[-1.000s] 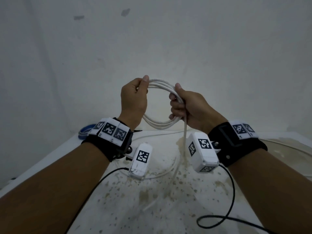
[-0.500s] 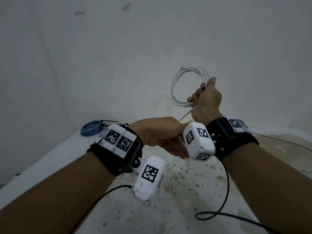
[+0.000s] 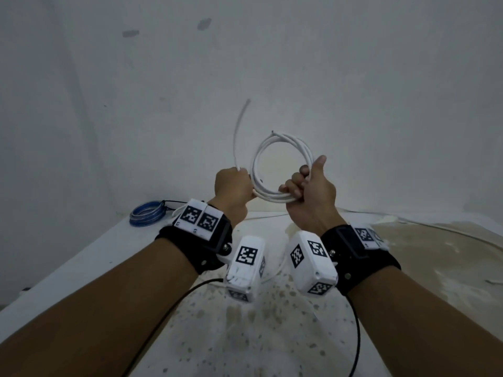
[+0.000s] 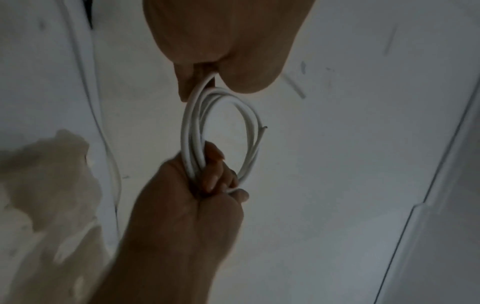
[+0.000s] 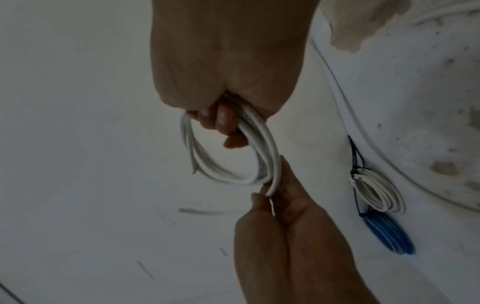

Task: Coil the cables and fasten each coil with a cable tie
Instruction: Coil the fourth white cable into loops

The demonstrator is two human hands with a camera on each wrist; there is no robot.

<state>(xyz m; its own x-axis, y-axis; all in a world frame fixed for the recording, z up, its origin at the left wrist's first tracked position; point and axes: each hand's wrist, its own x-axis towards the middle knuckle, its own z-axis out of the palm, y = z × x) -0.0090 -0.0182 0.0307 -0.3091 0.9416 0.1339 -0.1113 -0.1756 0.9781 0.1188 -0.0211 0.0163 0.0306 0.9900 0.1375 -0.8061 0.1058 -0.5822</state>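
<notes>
Left hand [image 3: 234, 186] came back up from the table with the loose tail [image 3: 237, 137], pinching it beside the white coil [image 3: 283, 170] clenched in right hand [image 3: 310, 191]; last wrap nearly done, tie next

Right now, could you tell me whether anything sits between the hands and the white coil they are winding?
Nothing visible does. The right hand already grips the coil at its lower edge, and the left hand pinches the loose end beside it. No tie shows on this coil yet.
</notes>
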